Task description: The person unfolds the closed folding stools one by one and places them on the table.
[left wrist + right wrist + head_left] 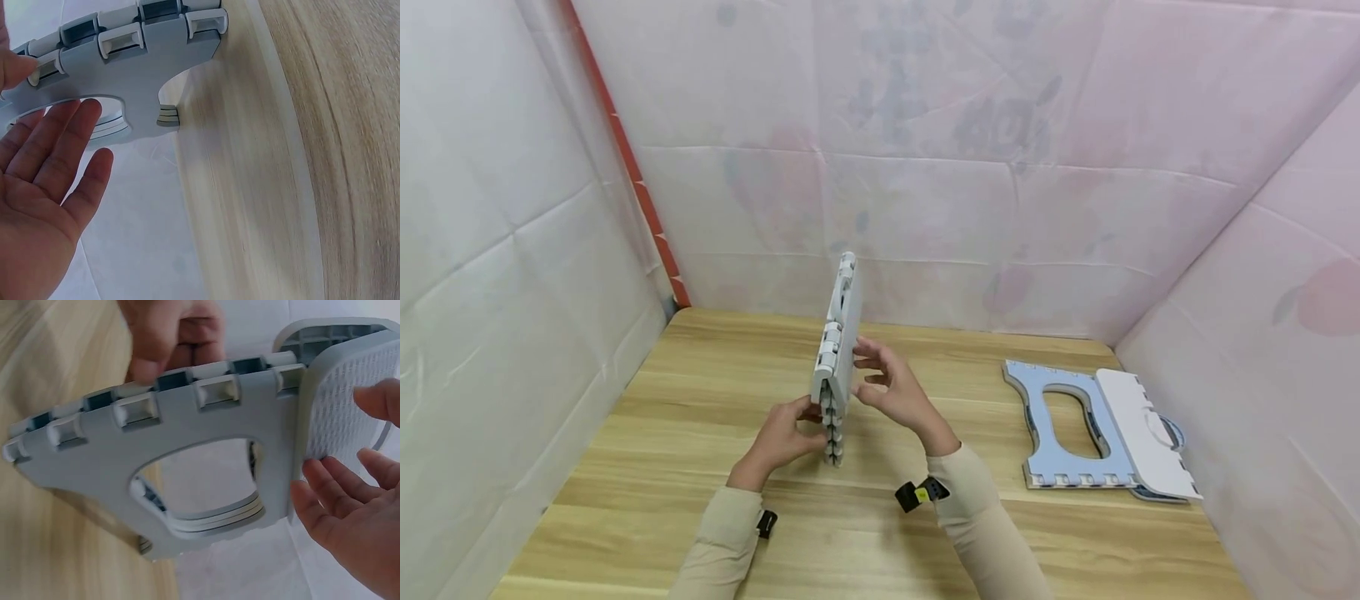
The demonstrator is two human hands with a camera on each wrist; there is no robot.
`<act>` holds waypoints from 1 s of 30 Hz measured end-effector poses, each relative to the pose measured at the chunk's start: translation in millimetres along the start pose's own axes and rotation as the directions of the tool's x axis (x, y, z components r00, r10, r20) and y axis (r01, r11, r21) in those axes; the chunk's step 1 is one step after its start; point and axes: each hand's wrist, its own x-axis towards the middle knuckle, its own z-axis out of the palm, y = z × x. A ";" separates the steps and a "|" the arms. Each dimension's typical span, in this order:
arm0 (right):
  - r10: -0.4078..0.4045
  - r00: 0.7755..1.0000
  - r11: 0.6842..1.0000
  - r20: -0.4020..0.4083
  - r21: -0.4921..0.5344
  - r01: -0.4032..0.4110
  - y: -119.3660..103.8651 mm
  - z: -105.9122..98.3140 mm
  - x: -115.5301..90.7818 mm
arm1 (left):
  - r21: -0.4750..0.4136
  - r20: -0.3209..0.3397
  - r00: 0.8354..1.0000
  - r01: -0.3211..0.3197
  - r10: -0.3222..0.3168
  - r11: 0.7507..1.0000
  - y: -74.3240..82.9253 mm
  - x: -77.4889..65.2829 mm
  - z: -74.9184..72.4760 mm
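A grey-white folding stool (842, 325), folded flat, stands upright on edge over the middle of the wooden table. My left hand (781, 437) grips its lower leg part, the thumb on the hinged edge (119, 37) and fingers at the oval opening. On the stool's other side is my right hand (895, 392), its fingers loosely spread. In the right wrist view, the fingertips of that right hand (356, 506) lie against the textured seat panel (340, 394). The oval cut-out (206, 481) shows in the leg panel below the hinges.
To the right, a second folding stool (1037, 408), blue with a white seat panel (1138, 425), lies folded on the wooden table (700, 383). Fabric walls (925, 217) enclose the table at the back and both sides. A red strip (632, 167) runs up the back left corner.
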 end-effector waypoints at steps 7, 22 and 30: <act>0.029 0.999 0.999 0.019 -0.036 -0.029 14.3 1.6 -12.0 | -0.002 -0.005 1.000 0.011 -0.011 1.000 2.4 -0.4 0.5; 0.084 0.996 0.993 0.043 -0.088 -0.080 55.5 15.1 -25.5 | -0.009 -0.006 1.000 0.015 -0.015 1.000 2.2 -0.5 3.1; 0.096 0.995 0.990 0.031 -0.110 -0.092 90.9 19.5 -27.4 | -0.018 -0.002 1.000 0.017 -0.017 1.000 2.4 -1.7 2.5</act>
